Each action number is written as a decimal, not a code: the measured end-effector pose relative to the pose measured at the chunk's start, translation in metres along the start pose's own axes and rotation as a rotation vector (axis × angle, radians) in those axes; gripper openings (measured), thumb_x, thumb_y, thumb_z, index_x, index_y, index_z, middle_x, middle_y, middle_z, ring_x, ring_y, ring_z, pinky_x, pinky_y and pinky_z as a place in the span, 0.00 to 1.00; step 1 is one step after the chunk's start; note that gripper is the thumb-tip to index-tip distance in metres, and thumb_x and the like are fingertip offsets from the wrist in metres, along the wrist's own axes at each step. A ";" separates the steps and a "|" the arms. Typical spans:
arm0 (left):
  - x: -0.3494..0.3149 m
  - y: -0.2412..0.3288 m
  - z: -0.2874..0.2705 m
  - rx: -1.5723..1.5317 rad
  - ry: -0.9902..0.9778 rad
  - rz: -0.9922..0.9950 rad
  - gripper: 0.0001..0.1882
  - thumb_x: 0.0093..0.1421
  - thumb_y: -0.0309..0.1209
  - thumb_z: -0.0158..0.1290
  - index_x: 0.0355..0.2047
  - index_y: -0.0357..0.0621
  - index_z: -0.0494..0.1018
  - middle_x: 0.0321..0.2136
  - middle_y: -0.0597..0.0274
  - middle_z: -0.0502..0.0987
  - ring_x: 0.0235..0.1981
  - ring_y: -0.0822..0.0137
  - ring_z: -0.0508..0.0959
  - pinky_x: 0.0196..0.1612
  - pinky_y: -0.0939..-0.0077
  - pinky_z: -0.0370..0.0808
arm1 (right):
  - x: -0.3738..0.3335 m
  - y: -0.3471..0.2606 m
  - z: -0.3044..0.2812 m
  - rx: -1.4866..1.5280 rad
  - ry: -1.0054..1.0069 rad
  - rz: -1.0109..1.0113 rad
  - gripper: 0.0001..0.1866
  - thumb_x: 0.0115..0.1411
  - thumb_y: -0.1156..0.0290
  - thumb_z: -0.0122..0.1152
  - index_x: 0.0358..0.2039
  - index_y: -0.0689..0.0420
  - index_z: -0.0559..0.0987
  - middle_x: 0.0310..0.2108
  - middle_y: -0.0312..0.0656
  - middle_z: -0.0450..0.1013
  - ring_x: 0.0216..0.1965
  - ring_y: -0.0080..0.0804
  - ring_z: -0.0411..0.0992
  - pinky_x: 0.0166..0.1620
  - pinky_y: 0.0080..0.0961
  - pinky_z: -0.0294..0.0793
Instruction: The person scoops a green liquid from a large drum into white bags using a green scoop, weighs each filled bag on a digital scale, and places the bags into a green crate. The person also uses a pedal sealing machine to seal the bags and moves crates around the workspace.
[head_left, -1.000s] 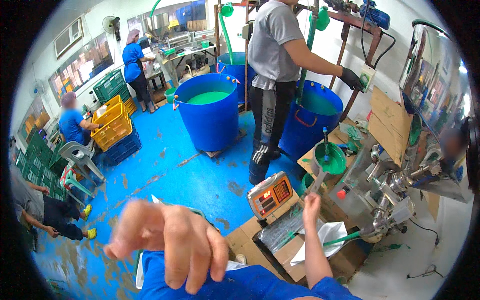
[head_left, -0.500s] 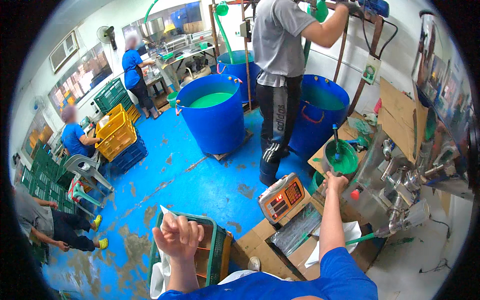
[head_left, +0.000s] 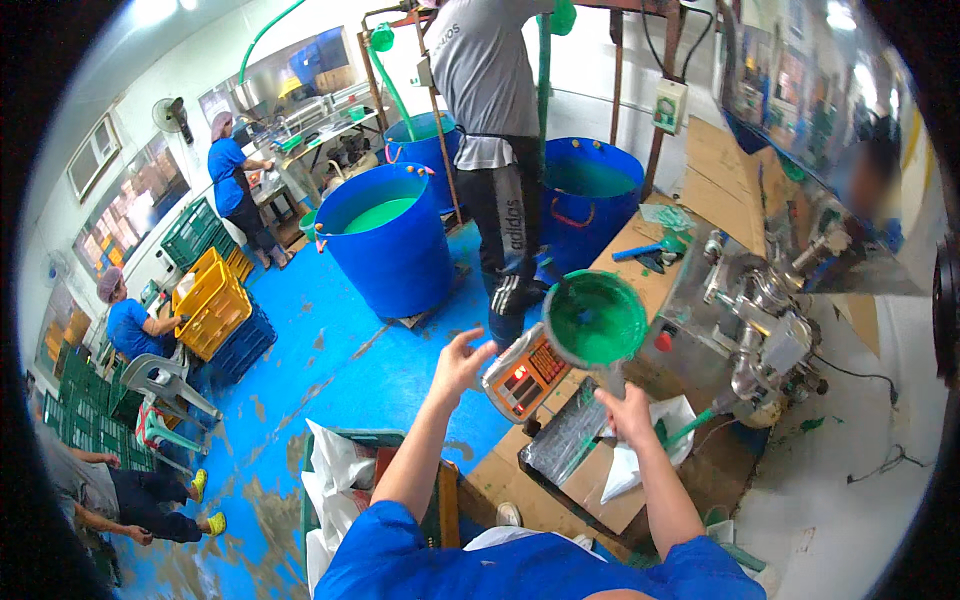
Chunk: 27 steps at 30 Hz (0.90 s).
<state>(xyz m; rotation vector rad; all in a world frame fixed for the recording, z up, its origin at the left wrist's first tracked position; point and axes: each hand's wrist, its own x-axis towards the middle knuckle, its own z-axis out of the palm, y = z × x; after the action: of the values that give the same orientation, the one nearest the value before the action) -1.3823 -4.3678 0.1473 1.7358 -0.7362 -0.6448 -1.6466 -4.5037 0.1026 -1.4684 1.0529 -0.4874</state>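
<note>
My right hand (head_left: 628,410) is closed around the handle of a round metal scoop (head_left: 597,318) coated inside with green liquid. It holds the scoop above a grey scale tray (head_left: 568,440). My left hand (head_left: 460,362) hovers open with its fingers spread, just left of an orange weighing scale display (head_left: 525,375). A white plastic bag (head_left: 640,452) lies beside the tray on a cardboard-covered bench (head_left: 520,480). Both my sleeves are blue.
A steel filling machine (head_left: 762,325) stands to the right. Blue barrels of green liquid (head_left: 385,240) (head_left: 592,195) flank a standing person in a grey shirt (head_left: 495,150). A green crate lined with a white bag (head_left: 338,470) is at my left knee. Yellow crates (head_left: 210,300) and other workers are far left.
My left hand rose from the crate to beside the scale display. My right hand drew the green scoop nearer and tilted its mouth toward me.
</note>
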 end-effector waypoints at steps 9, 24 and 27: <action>-0.080 0.043 0.039 0.069 -0.139 0.037 0.13 0.51 0.36 0.59 0.30 0.38 0.77 0.25 0.66 0.76 0.29 0.75 0.73 0.34 0.78 0.71 | -0.137 0.015 -0.061 -0.244 -0.320 0.016 0.21 0.49 0.56 0.65 0.31 0.62 0.74 0.14 0.35 0.67 0.14 0.20 0.65 0.18 0.22 0.64; -0.237 -0.002 0.117 -0.024 -0.008 0.226 0.05 0.52 0.28 0.55 0.25 0.39 0.77 0.19 0.64 0.76 0.21 0.77 0.74 0.23 0.82 0.68 | -0.198 0.069 -0.107 -0.254 -0.357 0.022 0.20 0.50 0.59 0.63 0.32 0.64 0.75 0.15 0.39 0.70 0.14 0.23 0.67 0.18 0.24 0.65; -0.245 -0.009 0.118 -0.250 0.226 -0.045 0.07 0.53 0.29 0.54 0.23 0.39 0.77 0.18 0.66 0.75 0.17 0.77 0.71 0.20 0.83 0.65 | -0.203 0.078 -0.108 -0.185 -0.408 0.172 0.18 0.50 0.60 0.64 0.33 0.63 0.75 0.15 0.36 0.69 0.14 0.20 0.66 0.18 0.22 0.65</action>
<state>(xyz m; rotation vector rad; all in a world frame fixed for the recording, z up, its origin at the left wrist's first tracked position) -1.6292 -4.2560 0.1230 1.5655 -0.4404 -0.5358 -1.8601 -4.3891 0.1073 -1.5392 0.9013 0.0365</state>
